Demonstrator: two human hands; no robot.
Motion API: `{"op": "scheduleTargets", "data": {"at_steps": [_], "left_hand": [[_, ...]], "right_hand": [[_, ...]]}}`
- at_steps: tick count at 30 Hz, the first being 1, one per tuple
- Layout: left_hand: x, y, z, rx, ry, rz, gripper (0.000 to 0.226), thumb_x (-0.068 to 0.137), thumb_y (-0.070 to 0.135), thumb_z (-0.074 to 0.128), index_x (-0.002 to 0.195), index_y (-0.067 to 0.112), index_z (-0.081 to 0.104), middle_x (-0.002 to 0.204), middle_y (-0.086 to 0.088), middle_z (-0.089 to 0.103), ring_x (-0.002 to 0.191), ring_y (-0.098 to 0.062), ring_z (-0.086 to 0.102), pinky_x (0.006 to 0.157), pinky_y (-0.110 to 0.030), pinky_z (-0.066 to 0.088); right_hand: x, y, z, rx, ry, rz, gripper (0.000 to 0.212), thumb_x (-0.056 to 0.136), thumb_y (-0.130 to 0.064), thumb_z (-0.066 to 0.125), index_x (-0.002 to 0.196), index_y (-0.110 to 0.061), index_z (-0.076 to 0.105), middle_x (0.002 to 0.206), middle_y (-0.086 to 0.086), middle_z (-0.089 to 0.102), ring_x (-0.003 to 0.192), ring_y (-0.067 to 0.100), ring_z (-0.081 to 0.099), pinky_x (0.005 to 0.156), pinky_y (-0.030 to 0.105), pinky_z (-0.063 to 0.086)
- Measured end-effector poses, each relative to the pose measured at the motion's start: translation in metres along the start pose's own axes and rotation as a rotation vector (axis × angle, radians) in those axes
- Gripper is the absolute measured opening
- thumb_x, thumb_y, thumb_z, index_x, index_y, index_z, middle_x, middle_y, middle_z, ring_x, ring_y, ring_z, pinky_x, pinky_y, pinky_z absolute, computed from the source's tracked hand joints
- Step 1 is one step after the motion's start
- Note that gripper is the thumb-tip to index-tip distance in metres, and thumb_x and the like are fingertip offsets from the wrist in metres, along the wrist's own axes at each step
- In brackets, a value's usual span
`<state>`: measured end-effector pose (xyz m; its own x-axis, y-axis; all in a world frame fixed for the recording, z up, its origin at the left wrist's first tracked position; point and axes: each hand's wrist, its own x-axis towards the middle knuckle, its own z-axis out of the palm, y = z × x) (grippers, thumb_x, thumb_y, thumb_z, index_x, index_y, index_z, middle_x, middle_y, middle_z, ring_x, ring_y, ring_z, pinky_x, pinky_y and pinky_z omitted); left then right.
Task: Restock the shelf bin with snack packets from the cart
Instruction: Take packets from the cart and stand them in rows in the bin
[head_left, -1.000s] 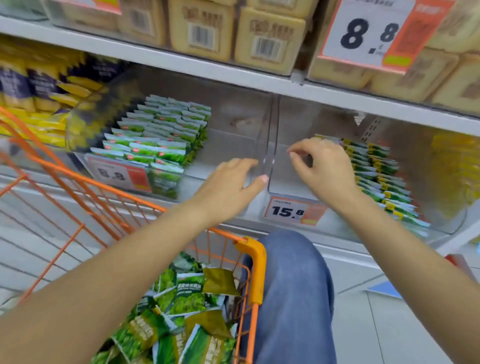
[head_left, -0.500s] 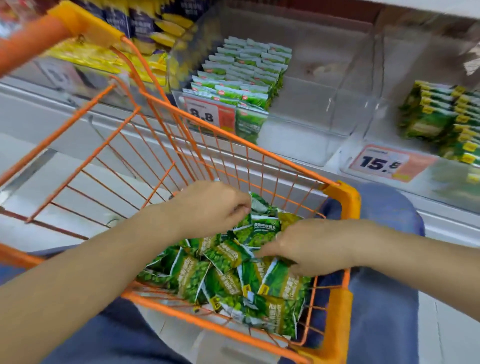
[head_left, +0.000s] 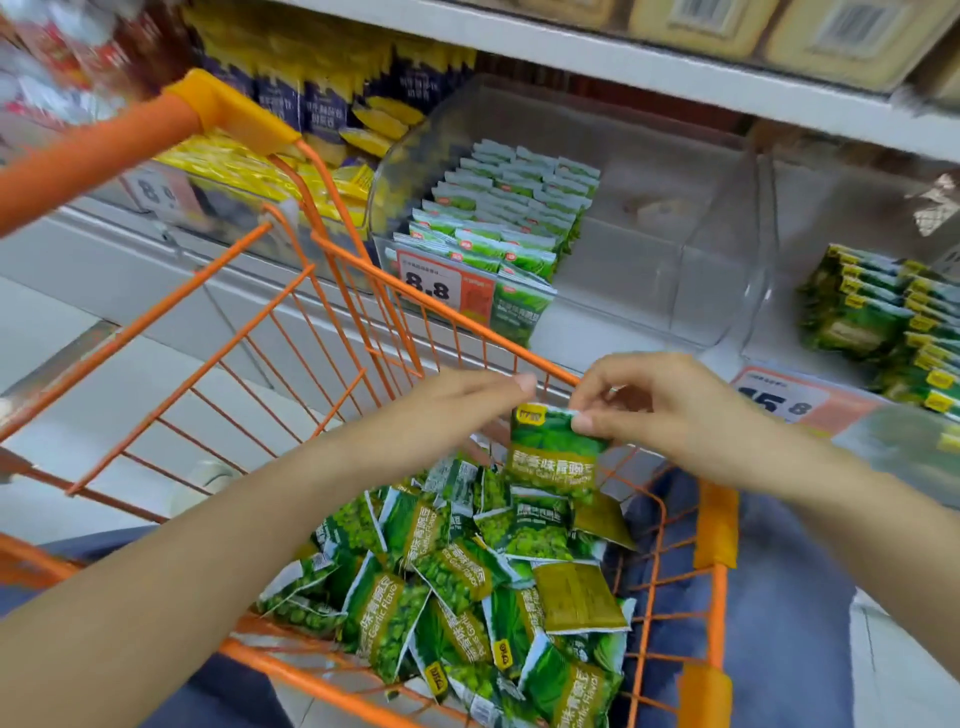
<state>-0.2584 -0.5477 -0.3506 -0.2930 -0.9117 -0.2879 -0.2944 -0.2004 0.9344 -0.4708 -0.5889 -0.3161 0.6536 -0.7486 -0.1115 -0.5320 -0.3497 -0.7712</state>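
Above the orange cart, we hold one green snack packet upright between both hands. Our right hand pinches its top edge with thumb and fingertips; our left hand meets its upper left corner with curled fingers, pinching there too. Below lies a loose heap of green packets in the cart. Behind the cart's far rim stands the clear shelf bin, with rows of green packets filling its left part and an 8.8 price tag on its front.
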Motion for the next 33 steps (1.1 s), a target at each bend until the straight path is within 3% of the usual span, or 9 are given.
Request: {"op": "scheduleTargets", "data": {"at_steps": [4, 7, 11, 14, 18, 22, 27, 30, 33], "left_hand": [[-0.005, 0.013, 0.008, -0.214, -0.101, 0.021, 0.024, 0.079, 0.046, 0.061, 0.087, 0.027, 0.073, 0.091, 0.008, 0.074, 0.089, -0.012, 0.070, 0.071, -0.026, 0.057], [-0.008, 0.014, 0.009, -0.142, -0.056, 0.065, 0.018, 0.083, 0.013, 0.069, 0.100, 0.018, 0.066, 0.091, 0.002, 0.074, 0.084, -0.009, 0.070, 0.069, -0.024, 0.057], [-0.008, 0.018, 0.010, -0.134, -0.019, 0.070, 0.026, 0.082, 0.007, 0.070, 0.106, 0.015, 0.067, 0.093, -0.001, 0.075, 0.083, -0.011, 0.071, 0.069, -0.024, 0.058], [-0.001, 0.031, 0.021, -0.082, 0.037, 0.113, 0.032, 0.080, 0.009, 0.075, 0.109, 0.011, 0.062, 0.080, -0.003, 0.074, 0.071, -0.011, 0.070, 0.067, -0.028, 0.059], [0.030, 0.058, 0.049, 0.180, 0.172, 0.192, 0.041, 0.073, 0.028, 0.082, 0.095, 0.022, 0.049, 0.071, -0.003, 0.071, 0.062, -0.021, 0.065, 0.062, -0.031, 0.053], [0.076, 0.080, 0.079, 0.429, 0.244, 0.357, 0.043, 0.074, 0.035, 0.078, 0.105, 0.028, 0.049, 0.103, 0.008, 0.068, 0.100, -0.011, 0.059, 0.084, -0.028, 0.044], [0.133, 0.086, 0.116, 0.779, 0.405, 0.434, 0.056, 0.095, 0.046, 0.050, 0.139, 0.013, 0.040, 0.135, -0.007, 0.051, 0.129, -0.026, 0.039, 0.108, -0.034, 0.024], [0.149, 0.086, 0.133, 0.780, 0.396, 0.314, 0.064, 0.099, 0.049, 0.037, 0.146, 0.007, 0.028, 0.132, -0.012, 0.056, 0.123, -0.031, 0.047, 0.110, -0.039, 0.024], [0.152, 0.077, 0.134, 0.896, 0.509, 0.340, 0.059, 0.099, 0.047, 0.038, 0.143, 0.007, 0.033, 0.105, -0.012, 0.068, 0.109, -0.032, 0.057, 0.109, -0.037, 0.025]], "right_hand": [[0.003, -0.003, 0.003, 0.393, 0.059, 0.159, 0.008, 0.085, -0.006, 0.065, 0.079, -0.012, 0.064, 0.077, 0.006, 0.060, 0.061, 0.003, 0.062, 0.057, 0.014, 0.050], [0.001, -0.004, 0.008, 0.450, 0.118, 0.173, 0.006, 0.086, -0.007, 0.064, 0.081, -0.010, 0.064, 0.083, 0.010, 0.063, 0.066, 0.008, 0.065, 0.061, 0.017, 0.054], [0.000, -0.005, 0.006, 0.455, 0.168, 0.120, 0.004, 0.082, -0.010, 0.068, 0.084, -0.012, 0.065, 0.080, 0.006, 0.064, 0.064, 0.010, 0.064, 0.063, 0.021, 0.055], [-0.004, -0.009, -0.006, 0.266, 0.127, 0.050, 0.025, 0.070, -0.029, 0.080, 0.091, -0.024, 0.068, 0.085, -0.003, 0.070, 0.070, 0.012, 0.062, 0.069, 0.026, 0.052], [-0.017, -0.001, -0.035, 0.114, 0.287, 0.041, 0.018, 0.073, -0.021, 0.082, 0.084, -0.024, 0.068, 0.080, -0.006, 0.072, 0.069, 0.002, 0.062, 0.069, 0.026, 0.049], [-0.043, 0.026, -0.076, -0.030, 0.500, 0.070, 0.013, 0.076, -0.019, 0.079, 0.083, -0.021, 0.069, 0.079, -0.003, 0.071, 0.077, 0.015, 0.066, 0.075, 0.044, 0.053], [-0.081, 0.077, -0.125, -0.302, 0.802, 0.168, 0.025, 0.080, -0.022, 0.075, 0.078, -0.041, 0.058, 0.078, -0.026, 0.063, 0.078, 0.001, 0.057, 0.071, 0.025, 0.043], [-0.088, 0.115, -0.154, -0.402, 0.855, 0.318, 0.014, 0.081, -0.027, 0.074, 0.094, -0.025, 0.068, 0.092, -0.011, 0.067, 0.094, 0.015, 0.062, 0.071, 0.025, 0.037], [-0.076, 0.147, -0.175, -0.465, 0.757, 0.471, 0.044, 0.083, -0.032, 0.072, 0.120, -0.009, 0.064, 0.124, 0.008, 0.064, 0.117, 0.027, 0.057, 0.088, 0.031, 0.042]]}}
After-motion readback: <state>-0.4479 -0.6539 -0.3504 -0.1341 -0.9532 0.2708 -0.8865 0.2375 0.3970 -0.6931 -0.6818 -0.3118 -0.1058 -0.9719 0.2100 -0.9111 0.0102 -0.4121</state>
